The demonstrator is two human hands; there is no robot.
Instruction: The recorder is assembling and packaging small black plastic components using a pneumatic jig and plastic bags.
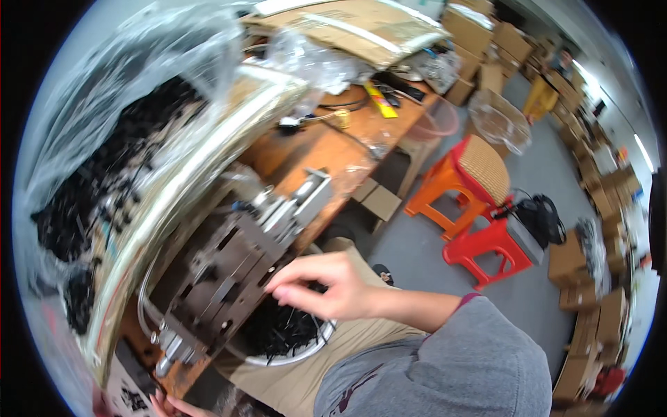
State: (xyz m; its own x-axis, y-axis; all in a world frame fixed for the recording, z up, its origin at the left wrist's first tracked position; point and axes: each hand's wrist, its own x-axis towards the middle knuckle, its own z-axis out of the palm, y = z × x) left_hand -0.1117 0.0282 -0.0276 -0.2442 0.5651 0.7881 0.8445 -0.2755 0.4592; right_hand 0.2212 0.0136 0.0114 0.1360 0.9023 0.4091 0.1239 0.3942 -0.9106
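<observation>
My right hand (316, 286) is over the near edge of a dark metal fixture (226, 274), thumb and fingers pressed together in a pinch. Whatever lies between the fingertips, if anything, is too small to make out. Just below that hand, a white-rimmed tub (283, 361) in front of my lap holds many small black parts (281, 333). At the lower left edge my left hand (174, 404) shows only in part, its fingers stretched out and apart. Close to it, a few small black pieces (132, 398) lie on a pale surface.
A large carton lined with clear plastic (132, 55) holds a heap of black parts at the left. Pneumatic cylinders (306, 198) flank the fixture on the wooden bench (326, 149). Orange (445, 191) and red stools (486, 250) stand rightward; cardboard boxes (590, 306) line the wall.
</observation>
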